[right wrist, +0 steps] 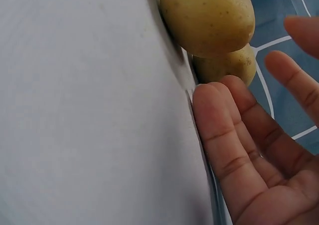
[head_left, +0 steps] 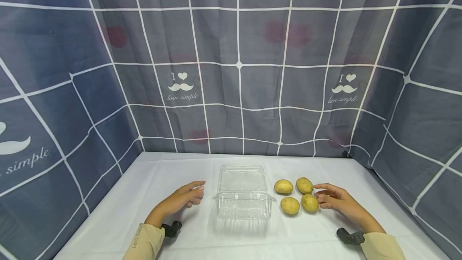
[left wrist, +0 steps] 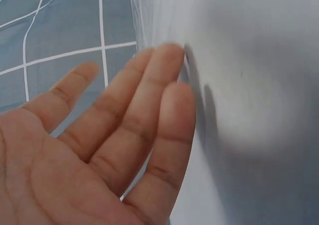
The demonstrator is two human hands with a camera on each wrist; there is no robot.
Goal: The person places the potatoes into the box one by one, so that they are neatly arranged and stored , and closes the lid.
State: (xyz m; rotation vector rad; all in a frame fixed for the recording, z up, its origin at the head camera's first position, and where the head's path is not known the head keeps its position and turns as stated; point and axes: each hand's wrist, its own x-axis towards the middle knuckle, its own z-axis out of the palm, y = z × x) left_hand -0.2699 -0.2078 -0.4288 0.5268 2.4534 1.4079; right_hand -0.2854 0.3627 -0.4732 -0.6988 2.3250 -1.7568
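Observation:
A clear plastic clamshell box [head_left: 243, 196] sits open in the middle of the white table [head_left: 202, 240], its lid tipped back. Several yellow potatoes [head_left: 297, 196] lie just right of it. My right hand [head_left: 326, 196] rests beside the nearest potato [head_left: 310, 202], fingers relaxed and holding nothing; the right wrist view shows that hand [right wrist: 234, 135] with its fingertips close to a potato [right wrist: 207, 16]. My left hand [head_left: 193, 193] lies open on the table left of the box, a short gap away. In the left wrist view that hand [left wrist: 144, 110] is empty, its fingers straight.
Grey-blue cloth with white grid lines [head_left: 238, 71] walls in the table at the back and both sides. A dark wrist-strap piece shows near each sleeve [head_left: 171, 228] [head_left: 348, 236].

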